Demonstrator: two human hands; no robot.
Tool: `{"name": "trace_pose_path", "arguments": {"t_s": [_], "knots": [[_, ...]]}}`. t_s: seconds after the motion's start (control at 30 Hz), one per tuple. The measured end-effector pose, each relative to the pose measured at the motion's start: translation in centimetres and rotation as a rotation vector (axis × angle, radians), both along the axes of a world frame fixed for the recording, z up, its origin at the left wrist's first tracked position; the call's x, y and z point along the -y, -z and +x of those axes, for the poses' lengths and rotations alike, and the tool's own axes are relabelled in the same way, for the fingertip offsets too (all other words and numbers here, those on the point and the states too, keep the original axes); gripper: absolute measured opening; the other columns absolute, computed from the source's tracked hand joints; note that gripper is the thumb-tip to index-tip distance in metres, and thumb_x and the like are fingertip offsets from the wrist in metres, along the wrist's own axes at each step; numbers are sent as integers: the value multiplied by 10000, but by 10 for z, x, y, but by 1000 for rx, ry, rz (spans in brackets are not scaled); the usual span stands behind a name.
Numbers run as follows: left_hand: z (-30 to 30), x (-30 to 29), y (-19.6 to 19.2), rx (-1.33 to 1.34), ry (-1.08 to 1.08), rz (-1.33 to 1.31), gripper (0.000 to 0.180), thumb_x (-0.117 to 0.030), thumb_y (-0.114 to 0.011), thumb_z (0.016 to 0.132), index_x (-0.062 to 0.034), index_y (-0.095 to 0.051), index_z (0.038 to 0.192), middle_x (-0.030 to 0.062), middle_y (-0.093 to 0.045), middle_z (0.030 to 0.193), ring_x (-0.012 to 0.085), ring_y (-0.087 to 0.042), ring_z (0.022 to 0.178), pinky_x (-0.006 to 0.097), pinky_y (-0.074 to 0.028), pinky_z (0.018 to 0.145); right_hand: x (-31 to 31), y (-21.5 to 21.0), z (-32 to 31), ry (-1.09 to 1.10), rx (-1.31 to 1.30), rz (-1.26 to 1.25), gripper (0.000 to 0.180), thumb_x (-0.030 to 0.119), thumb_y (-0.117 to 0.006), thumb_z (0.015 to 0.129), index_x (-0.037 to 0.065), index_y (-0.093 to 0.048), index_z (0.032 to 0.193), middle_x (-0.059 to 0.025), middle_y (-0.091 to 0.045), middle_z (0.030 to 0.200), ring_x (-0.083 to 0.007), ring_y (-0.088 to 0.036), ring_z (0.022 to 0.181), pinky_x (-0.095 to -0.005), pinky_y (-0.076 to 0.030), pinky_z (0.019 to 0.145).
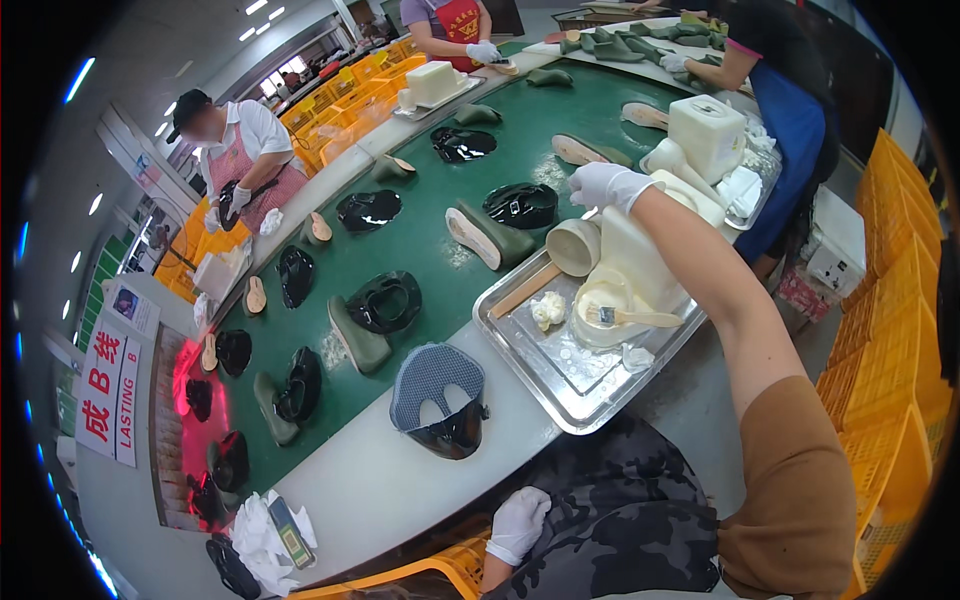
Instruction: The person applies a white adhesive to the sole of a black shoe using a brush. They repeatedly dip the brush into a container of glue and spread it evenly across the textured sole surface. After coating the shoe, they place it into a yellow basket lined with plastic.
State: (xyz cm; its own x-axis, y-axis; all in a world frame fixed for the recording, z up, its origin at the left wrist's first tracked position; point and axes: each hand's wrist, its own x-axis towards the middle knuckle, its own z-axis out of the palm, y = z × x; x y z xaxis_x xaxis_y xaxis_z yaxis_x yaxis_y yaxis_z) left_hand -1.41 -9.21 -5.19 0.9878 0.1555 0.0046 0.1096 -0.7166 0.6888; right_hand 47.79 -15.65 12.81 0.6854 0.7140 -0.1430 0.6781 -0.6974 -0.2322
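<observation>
My right hand [612, 187], in a white glove, reaches over the green conveyor belt [420, 270] with bent, slightly parted fingers. No held thing shows in it. Just beyond it lies a green shoe last [590, 152] with a pale sole, and to its left a glossy black shoe upper [522, 205]. My left hand [518, 525], gloved too, rests curled against my dark camouflage apron [620, 510]; nothing shows in it. A black shoe upper with a grey mesh insole board [440, 390] lies on the white bench edge [370, 470] before me.
A metal tray [545, 385] holds a cup [573, 247], a glue pot with a brush [645, 319] and a white jug. Lasts and black uppers dot the belt. Co-workers [245, 160] stand across and at right. Yellow crates [880, 400] are stacked at right.
</observation>
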Motion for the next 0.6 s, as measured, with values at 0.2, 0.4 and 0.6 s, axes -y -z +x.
{"name": "trace_pose_path", "arguments": {"t_s": [0.2,0.4,0.6], "knots": [[0,2,1,66,-34,-22,77,-103,-607,768,-68,-557,814,103,-558,780,297,-569,749,372,-462,661,0,-4,-5,3,-6,-3,282,253,-543,830,60,-630,1016,-80,-670,802,-227,-643,769,-359,-476,720],[0,3,-1,76,-72,-23,82,-109,-611,779,-73,-549,820,99,-551,775,293,-566,730,362,-460,645,-1,-3,-4,11,-10,0,233,263,-557,836,60,-631,924,-76,-662,801,-212,-636,772,-341,-474,720],[0,1,-2,69,-117,-27,104,-139,-621,787,-73,-553,831,94,-559,792,287,-569,734,361,-461,646,0,-2,-3,-11,3,7,233,255,-559,837,49,-629,919,-83,-658,788,-211,-637,740,-338,-479,690]]}}
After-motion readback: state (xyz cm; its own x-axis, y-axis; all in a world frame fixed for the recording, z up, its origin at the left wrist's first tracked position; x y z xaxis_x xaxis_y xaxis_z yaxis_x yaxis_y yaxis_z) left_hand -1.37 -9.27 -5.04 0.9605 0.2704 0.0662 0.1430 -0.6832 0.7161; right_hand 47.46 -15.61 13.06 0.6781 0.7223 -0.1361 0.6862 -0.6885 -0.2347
